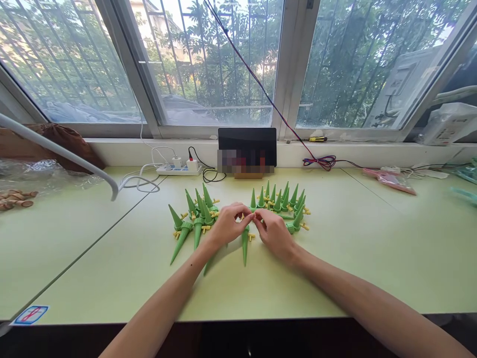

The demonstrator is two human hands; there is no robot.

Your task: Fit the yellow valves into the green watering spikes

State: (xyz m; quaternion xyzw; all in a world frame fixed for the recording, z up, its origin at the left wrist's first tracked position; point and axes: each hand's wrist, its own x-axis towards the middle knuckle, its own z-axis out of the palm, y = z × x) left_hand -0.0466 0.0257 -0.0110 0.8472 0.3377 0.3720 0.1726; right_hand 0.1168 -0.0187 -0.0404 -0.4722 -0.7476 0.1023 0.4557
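My left hand (234, 222) and my right hand (275, 233) meet over the middle of the table, thumbs and fingertips pinched together. What they pinch is mostly hidden and too small to name. Just below the fingertips lies a green plant-watering spike (245, 247) with a small yellow valve (252, 237) beside it, its point towards me. Left of my left hand, several more green spikes (181, 242) with yellow valves stand or lie in a loose cluster. Beyond my right hand, upright green spikes (278, 201) are grouped in rows, also with yellow valves.
A dark-screened tablet (247, 144) leans by the window sill. A power strip (179, 170) with cables sits left of it. A white curved tube (63, 149) crosses the left side. Wooden pieces (17, 199) lie far left; a pink packet (389, 180) lies right.
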